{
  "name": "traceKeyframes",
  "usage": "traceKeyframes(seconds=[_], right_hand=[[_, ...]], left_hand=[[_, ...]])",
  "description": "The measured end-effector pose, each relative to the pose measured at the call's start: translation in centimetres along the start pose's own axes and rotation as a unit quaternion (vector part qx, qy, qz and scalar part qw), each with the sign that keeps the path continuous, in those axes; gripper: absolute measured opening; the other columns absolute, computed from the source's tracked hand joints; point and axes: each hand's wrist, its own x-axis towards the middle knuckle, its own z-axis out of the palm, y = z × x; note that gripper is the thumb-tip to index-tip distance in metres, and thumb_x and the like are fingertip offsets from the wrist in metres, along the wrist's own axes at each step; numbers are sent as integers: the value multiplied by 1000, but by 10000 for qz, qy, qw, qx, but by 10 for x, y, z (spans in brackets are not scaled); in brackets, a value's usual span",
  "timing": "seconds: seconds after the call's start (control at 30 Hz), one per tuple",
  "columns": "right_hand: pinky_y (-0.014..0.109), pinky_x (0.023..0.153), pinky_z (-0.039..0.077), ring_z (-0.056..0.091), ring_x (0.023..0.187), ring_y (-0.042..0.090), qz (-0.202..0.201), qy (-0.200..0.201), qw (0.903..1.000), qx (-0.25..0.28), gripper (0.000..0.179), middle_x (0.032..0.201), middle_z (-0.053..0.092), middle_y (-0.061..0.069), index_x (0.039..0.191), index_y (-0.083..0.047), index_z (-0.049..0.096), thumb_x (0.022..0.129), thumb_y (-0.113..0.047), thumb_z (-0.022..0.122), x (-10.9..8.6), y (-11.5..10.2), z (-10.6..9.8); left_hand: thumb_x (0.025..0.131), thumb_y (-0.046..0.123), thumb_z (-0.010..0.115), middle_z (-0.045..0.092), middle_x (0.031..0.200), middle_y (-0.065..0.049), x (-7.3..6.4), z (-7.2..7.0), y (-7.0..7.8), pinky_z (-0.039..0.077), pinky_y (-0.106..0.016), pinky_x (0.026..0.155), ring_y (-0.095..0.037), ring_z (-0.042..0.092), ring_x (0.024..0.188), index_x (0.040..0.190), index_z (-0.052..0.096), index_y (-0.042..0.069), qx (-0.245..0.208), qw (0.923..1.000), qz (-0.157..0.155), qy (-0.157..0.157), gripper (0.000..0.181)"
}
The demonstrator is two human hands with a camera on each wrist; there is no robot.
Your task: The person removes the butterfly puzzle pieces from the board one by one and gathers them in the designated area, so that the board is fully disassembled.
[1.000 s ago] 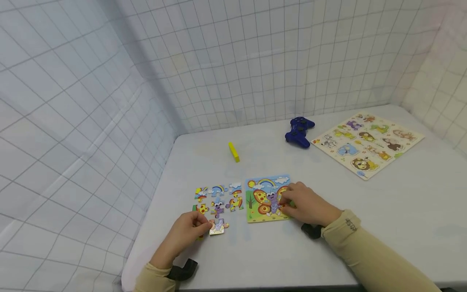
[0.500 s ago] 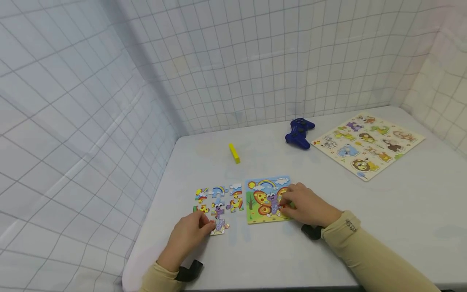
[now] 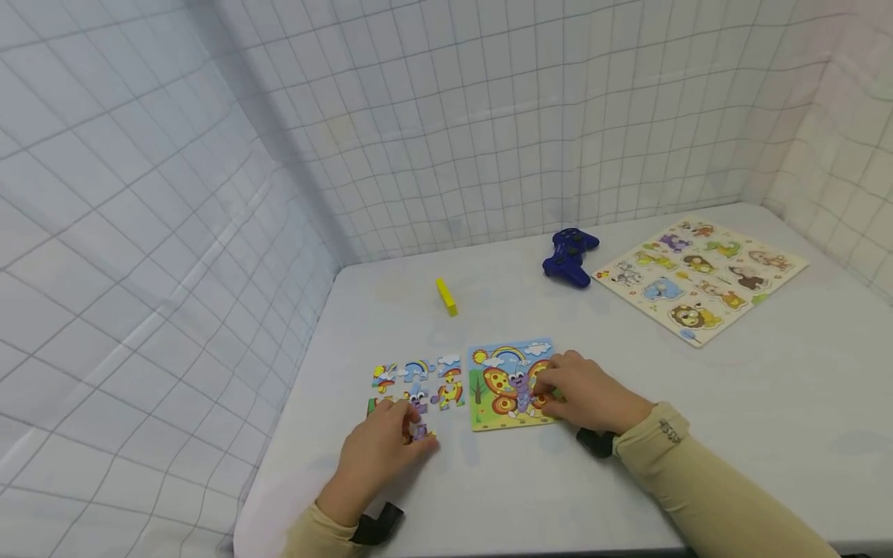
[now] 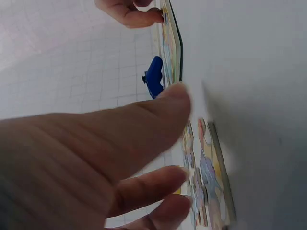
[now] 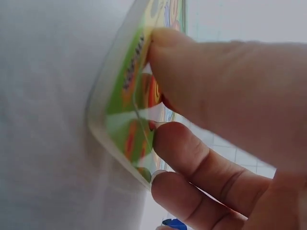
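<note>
My left hand [image 3: 380, 446] reaches over the bottom row of loose jigsaw pieces in the head view, partly hiding a purple butterfly-body piece [image 3: 420, 432]. In the left wrist view its thumb stands apart from the fingers, whose tips are close to the stacked-looking edges of pieces [image 4: 211, 177]; nothing is gripped. My right hand [image 3: 586, 394] rests on the lower right part of a square butterfly jigsaw [image 3: 484, 411]. Seen from the right wrist, thumb and fingertips touch its corner piece [image 5: 129, 136], spread with a gap between them. The covered part of the picture is hidden.
Several loose jigsaw pieces, such as a rainbow piece [image 3: 417, 370], lie in rows left of the butterfly jigsaw. Farther back are a yellow stick-shaped block [image 3: 446, 297], a blue game controller [image 3: 570, 257] and an animal puzzle board [image 3: 687, 310]. Grid-patterned cloth walls [image 3: 453, 155] enclose the white table [image 3: 558, 504].
My left hand has moved right over the bottom row, and its thumb has spread out past the purple piece. The right hand stays on the butterfly jigsaw.
</note>
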Motion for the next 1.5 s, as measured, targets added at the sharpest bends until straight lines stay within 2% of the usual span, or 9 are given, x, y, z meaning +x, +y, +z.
traceKeyframes(seconds=[0.3, 0.53, 0.67, 0.77, 0.87, 0.97, 1.1, 1.27, 1.5], right_hand=[[38, 78, 43, 50, 94, 16, 44, -244, 9997, 13, 16, 101, 63, -6, 106, -25, 77, 90, -23, 80, 2, 4, 0], [39, 81, 44, 51, 96, 16, 180, -449, 9988, 31, 21, 103, 64, -6, 108, -25, 78, 88, -21, 81, 2, 13, -6], [38, 82, 44, 51, 96, 16, 151, -502, 9986, 110, 20, 103, 64, -6, 106, -24, 78, 87, -19, 81, 0, 21, -8], [38, 83, 44, 51, 96, 16, 71, -531, 9983, 212, 20, 103, 64, -6, 106, -23, 77, 87, -18, 81, -1, 25, -9], [38, 84, 46, 52, 96, 15, -68, -420, 9985, 353, 18, 103, 65, -6, 106, -21, 77, 89, -18, 79, -2, 28, -11], [41, 88, 49, 56, 100, 19, 77, 120, 9987, 485, 17, 106, 65, -1, 111, -16, 77, 94, -16, 74, -2, 31, -13], [59, 97, 47, 58, 121, 35, 453, 726, 9954, 433, 27, 127, 64, 13, 124, -9, 72, 98, -12, 69, 0, 31, -13], [73, 102, 39, 43, 142, 46, 365, 605, 9971, 268, 38, 150, 51, 23, 135, -2, 65, 98, -10, 67, 2, 33, -8], [65, 112, 37, 39, 146, 46, 304, 399, 9987, 45, 42, 152, 49, 26, 143, 6, 55, 103, -6, 55, 5, 33, 5]], left_hand=[[83, 40, 86, 56, 89, 5, 3, 1, 15, 37, -27, 53, -8, 46, 63, 99, 67, 23, 250, 9984, 444, -264, 30], [90, 43, 79, 64, 99, 3, 28, 2, 75, 43, -25, 60, -9, 58, 75, 111, 69, 21, -216, 9897, 1247, -666, 32], [93, 41, 77, 62, 101, 4, 49, 16, 111, 46, -24, 65, -7, 57, 82, 114, 68, 19, -347, 9799, 1642, -1080, 32], [94, 35, 76, 60, 98, 4, 61, 32, 125, 46, -23, 67, -6, 54, 82, 117, 66, 15, -416, 9767, 1752, -1165, 32], [95, 27, 75, 58, 93, 4, 68, 46, 129, 46, -23, 68, -8, 51, 80, 116, 66, 12, -593, 9773, 1710, -1103, 28], [96, 24, 74, 59, 92, 5, 72, 57, 127, 46, -23, 68, -6, 52, 79, 114, 67, 13, -957, 9768, 1653, -966, 22], [97, 25, 72, 60, 90, 9, 75, 64, 123, 45, -22, 65, -3, 54, 75, 114, 69, 17, -1380, 9748, 1524, -866, 19], [97, 27, 71, 60, 86, 12, 77, 67, 123, 43, -21, 61, -1, 52, 70, 111, 70, 19, -1454, 9757, 1481, -706, 15], [98, 32, 71, 62, 83, 14, 78, 72, 125, 43, -19, 59, 2, 52, 69, 104, 72, 21, -1235, 9798, 1529, -382, 13]])
